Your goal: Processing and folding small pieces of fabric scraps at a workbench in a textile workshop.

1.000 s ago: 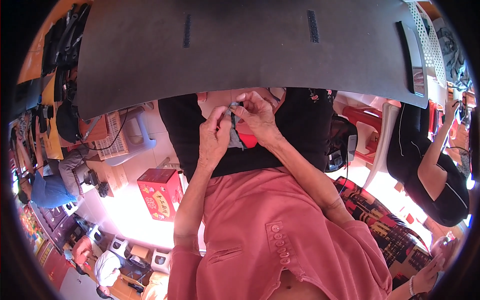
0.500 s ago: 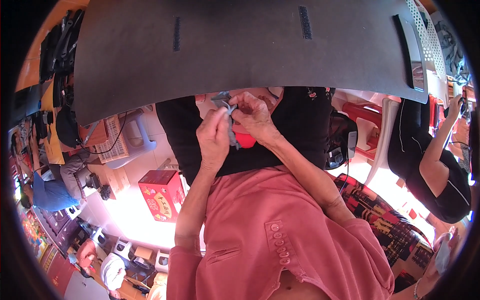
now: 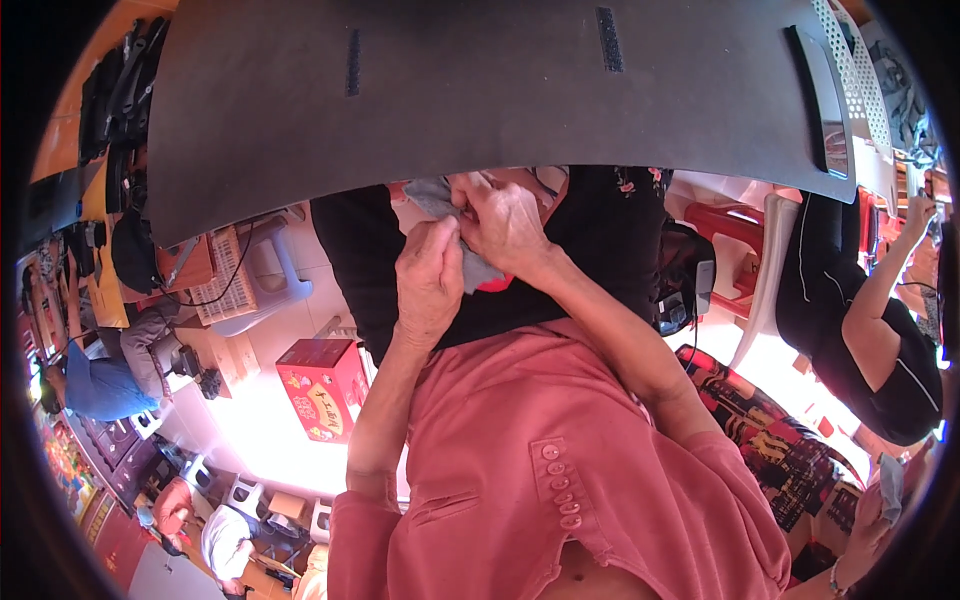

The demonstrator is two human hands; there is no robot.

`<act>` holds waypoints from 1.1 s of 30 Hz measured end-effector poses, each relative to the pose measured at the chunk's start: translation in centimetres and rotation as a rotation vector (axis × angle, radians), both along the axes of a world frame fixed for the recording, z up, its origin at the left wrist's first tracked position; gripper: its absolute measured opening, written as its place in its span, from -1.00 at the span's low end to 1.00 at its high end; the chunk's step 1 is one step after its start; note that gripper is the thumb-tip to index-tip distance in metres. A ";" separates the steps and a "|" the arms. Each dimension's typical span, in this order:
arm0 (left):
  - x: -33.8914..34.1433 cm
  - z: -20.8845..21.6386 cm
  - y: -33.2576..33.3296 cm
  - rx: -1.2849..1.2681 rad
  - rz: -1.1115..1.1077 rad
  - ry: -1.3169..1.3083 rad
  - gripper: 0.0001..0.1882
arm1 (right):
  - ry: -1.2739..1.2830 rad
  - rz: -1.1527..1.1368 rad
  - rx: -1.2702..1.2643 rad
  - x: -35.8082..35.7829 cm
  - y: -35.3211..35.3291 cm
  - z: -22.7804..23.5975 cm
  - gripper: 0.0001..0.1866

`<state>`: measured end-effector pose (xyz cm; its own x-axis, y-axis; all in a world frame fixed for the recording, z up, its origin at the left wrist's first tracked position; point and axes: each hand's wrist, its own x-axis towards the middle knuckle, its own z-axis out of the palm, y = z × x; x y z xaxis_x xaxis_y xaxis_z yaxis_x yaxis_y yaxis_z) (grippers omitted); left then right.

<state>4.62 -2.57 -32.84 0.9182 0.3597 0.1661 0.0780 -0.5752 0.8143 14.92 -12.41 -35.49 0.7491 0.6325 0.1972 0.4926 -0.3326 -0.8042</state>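
Observation:
Over my lap, both hands are closed on a piece of grey cloth (image 3: 482,270). My left hand (image 3: 430,270) pinches it between thumb and bent fingers, and the fist points up. Close against it on the right, my right hand (image 3: 503,222) grips the cloth with curled fingers, knuckles facing up. One part of the cloth sticks out above the hands, near the dark board's edge; another hangs below between the wrists. Its exact kind is hidden by my fingers. Just beneath the hanging part shows a small patch of something red.
A wide dark board (image 3: 480,100) spans the space ahead, its near edge just beyond my hands. A red carton (image 3: 325,390) stands on the floor to the left. At right are a red plastic chair (image 3: 725,222) and a co-worker's arm (image 3: 875,335); another person's hand (image 3: 872,515) holds greyish cloth.
My right hand has turned and curled over the cloth, moving closer to my left hand. More of the cloth spreads out above and below. At lower right, the other person's hand and cloth have shifted.

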 end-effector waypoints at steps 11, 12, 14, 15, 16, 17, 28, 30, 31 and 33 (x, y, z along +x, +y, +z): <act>-0.8 1.3 -0.9 -0.509 -0.053 0.297 -0.82 | 0.883 -0.113 0.621 -1.2 1.0 -0.7 -0.83; -0.5 1.6 -1.6 -0.455 -0.019 0.297 -0.80 | 0.900 -0.078 0.644 -1.2 0.9 -0.8 -0.85; -0.6 1.9 -1.4 -0.365 -0.068 0.292 -0.81 | 0.917 -0.045 0.665 -0.7 0.7 -1.2 -0.86; -0.7 1.9 -1.2 -0.271 -0.115 0.286 -0.81 | 0.588 -0.012 0.481 -0.2 0.8 -0.9 -0.84; -0.8 1.9 -1.1 -0.273 -0.116 0.289 -0.81 | 0.261 0.020 0.295 0.2 0.8 -0.5 -0.81; -0.9 1.9 -1.1 -0.181 -0.142 0.258 -0.81 | 0.264 0.019 0.294 0.6 0.5 0.1 -0.81; -1.3 2.3 1.5 -0.340 -0.122 0.141 -0.82 | 0.686 0.047 0.248 -0.2 0.2 0.9 -0.87; -0.6 3.1 2.5 -0.331 0.129 0.053 -0.85 | 0.565 0.046 0.125 -0.5 0.0 1.3 -0.85; -0.3 3.2 3.0 -0.246 0.185 0.046 -0.84 | 0.465 0.061 0.153 -0.8 0.0 1.1 -0.81; 0.5 4.3 2.9 -0.190 0.148 0.112 -0.85 | 0.366 0.078 0.181 -1.1 0.1 1.1 -0.78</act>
<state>5.10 0.30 -28.51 0.8623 0.5062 -0.0168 0.2454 -0.3886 0.8881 13.78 -12.31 -34.35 0.7415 0.6697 0.0405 0.1817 -0.1423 -0.9730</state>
